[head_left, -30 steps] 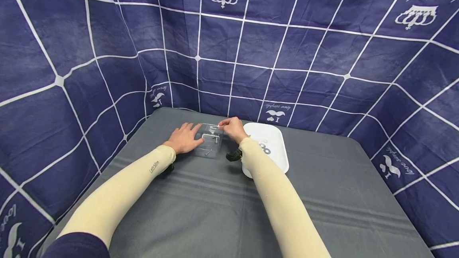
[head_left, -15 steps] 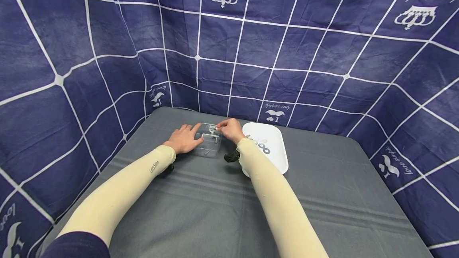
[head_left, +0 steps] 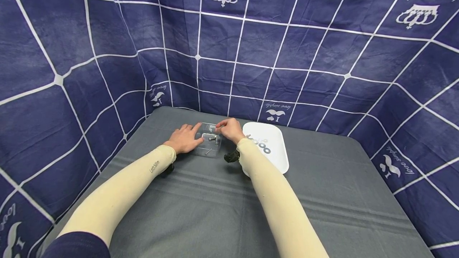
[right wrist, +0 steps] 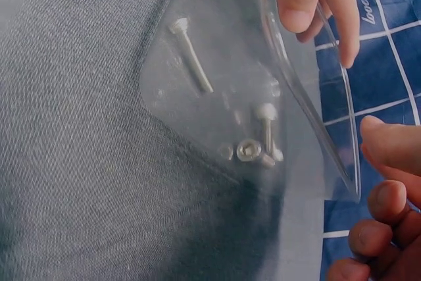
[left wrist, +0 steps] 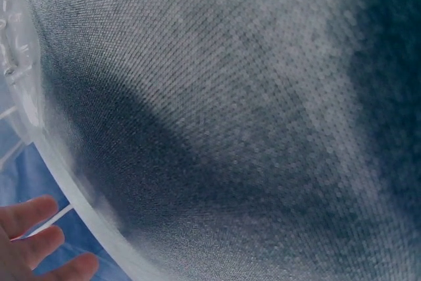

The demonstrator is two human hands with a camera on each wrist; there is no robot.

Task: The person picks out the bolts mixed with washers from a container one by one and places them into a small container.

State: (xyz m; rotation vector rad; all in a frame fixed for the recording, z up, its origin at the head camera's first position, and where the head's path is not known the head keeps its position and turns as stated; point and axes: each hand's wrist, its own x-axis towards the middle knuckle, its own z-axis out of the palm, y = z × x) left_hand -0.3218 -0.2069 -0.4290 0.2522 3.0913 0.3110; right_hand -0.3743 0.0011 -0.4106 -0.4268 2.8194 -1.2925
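Observation:
A clear plastic box with compartments lies on the grey cloth. My left hand rests on its left side, fingers extended. Over the box's right far side hovers my right hand, its fingers loosely bent. In the right wrist view, nothing shows between that hand's thumb and fingertips. One socket-head bolt lies alone in the near compartment. Further along, another bolt lies beside one whose hex-socket head faces the camera. The left wrist view catches only some left fingers and the box edge.
Right of the box stands a white tray, partly behind the right forearm. Several grey washers and smaller pale pieces lie in it. A blue gridded curtain encloses the table's back and sides.
My right hand has moved slightly left over the box and let go of the bolt it pinched. Another bolt now lies in the middle compartment. My left hand has stayed in place.

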